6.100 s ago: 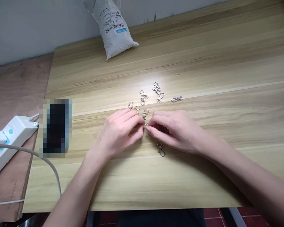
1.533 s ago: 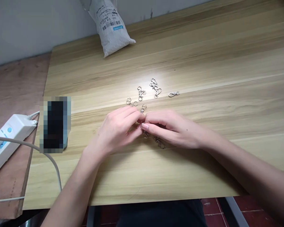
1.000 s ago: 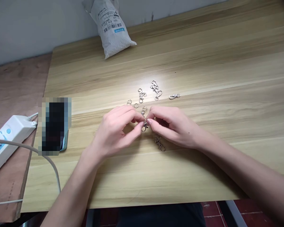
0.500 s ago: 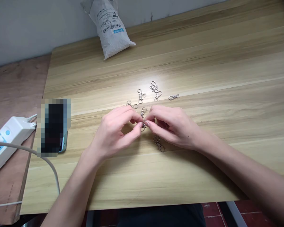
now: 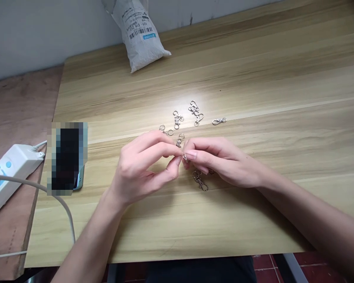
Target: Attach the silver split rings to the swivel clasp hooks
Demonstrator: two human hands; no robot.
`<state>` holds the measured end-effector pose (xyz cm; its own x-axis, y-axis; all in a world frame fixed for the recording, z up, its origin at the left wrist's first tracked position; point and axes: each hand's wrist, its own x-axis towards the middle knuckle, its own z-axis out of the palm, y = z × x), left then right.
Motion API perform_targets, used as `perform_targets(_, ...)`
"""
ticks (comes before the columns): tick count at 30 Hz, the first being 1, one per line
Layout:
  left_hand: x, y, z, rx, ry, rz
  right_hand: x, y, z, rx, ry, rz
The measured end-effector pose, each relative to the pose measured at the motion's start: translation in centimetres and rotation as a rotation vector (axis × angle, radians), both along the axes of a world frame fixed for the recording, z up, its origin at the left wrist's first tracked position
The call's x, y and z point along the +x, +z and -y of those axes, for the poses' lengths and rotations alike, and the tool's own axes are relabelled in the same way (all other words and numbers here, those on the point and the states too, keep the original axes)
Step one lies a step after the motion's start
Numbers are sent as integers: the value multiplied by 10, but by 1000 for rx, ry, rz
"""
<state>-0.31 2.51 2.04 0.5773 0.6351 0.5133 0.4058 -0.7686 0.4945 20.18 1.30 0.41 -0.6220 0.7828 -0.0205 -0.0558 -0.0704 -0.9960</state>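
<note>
My left hand (image 5: 143, 167) and my right hand (image 5: 221, 161) meet fingertip to fingertip over a light wooden table (image 5: 194, 220). Both pinch a small silver clasp (image 5: 185, 158) between thumb and forefinger; most of it is hidden by the fingers. Another clasp (image 5: 200, 180) lies on the table just under my right hand. Several loose silver clasps (image 5: 194, 112) and small split rings (image 5: 166, 130) are scattered just beyond my hands.
A white plastic parcel bag (image 5: 140, 33) leans against the wall at the table's far edge. A phone (image 5: 67, 157) lies at the left edge. A white power strip (image 5: 8, 173) with a cable (image 5: 61, 204) rests on the lower brown table (image 5: 14, 106) to the left.
My hands stay joined at the fingertips. My right hand has flattened and dropped a little; my left hand has lifted and turned. The clasp between them is now more hidden.
</note>
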Motion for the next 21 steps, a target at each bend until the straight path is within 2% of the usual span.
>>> perform_targets(12,-3,0,0,-18,23,-92,1,-3,1,-38,41,63)
perform_targets(18,-2,-1,-1,-40,20,-145,-1,-1,2,24,50,159)
perform_targets(21,-2,-2,-2,-50,24,-173,-1,-1,3,110,62,236)
